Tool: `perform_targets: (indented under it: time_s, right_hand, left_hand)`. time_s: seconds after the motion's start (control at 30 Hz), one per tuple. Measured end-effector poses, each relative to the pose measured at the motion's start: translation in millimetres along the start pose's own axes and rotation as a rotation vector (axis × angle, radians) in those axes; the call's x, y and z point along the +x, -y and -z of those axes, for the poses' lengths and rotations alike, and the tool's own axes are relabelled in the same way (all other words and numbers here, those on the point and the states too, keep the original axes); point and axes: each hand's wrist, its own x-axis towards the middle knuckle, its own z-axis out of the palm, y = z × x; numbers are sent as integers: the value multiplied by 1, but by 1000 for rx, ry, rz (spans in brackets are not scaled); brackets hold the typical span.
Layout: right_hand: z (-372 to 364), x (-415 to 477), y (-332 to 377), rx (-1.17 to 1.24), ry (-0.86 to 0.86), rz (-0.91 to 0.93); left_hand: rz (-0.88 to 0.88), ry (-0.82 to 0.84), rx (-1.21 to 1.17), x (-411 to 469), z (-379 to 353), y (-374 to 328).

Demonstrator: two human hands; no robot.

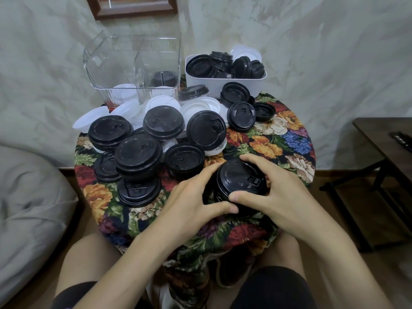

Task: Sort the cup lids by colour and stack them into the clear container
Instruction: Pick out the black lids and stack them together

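A stack of black lids [239,181] stands on the near right of the small round table [287,139]. My left hand [191,201] grips its left side and my right hand [281,192] grips its right side, thumbs at the front. Several more black lids [138,152] lie in short stacks across the table's left and middle. White lids [162,103] lie behind them. The clear container [133,63] stands at the back left, with some white lids and a black stack seen through its walls.
A white bin [225,83] at the back right holds more black lids and a few white ones. A floral cloth covers the table. A grey cushion [29,197] lies to the left, a dark wooden table [385,139] to the right. My knees sit under the near edge.
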Motion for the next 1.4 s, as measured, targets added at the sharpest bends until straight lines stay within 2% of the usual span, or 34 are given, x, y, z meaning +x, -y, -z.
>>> perform_targets:
  time_s: [0.17,0.37,0.5,0.67,0.8,1.0,1.17,1.27,1.4]
  right_hand:
    - [-3,0,-6,66,-17,-4]
    - [11,10,-16,365,124,36]
    - [23,38,-16,451,69,41]
    - [13,98,-14,316,-80,35]
    - [1,127,-5,135,-100,26]
    - [-3,133,2,176,-131,58]
    - [-3,128,-2,311,-115,83]
    - [3,121,-7,415,-191,87]
    - [23,101,-13,667,-194,-27]
  left_hand:
    - [-21,26,-52,-3,2,-3]
    - [-42,55,-76,-5,1,-1]
    - [-19,30,-90,-3,-1,-2]
    - [-16,24,-80,-2,-2,-1]
    - [-16,17,-87,-2,-2,0]
    - [-8,22,-93,-1,-1,0]
    - [-12,21,-99,-2,-1,-1]
    - [-11,21,-100,-2,0,-2]
    - [-5,25,-103,-2,0,-1]
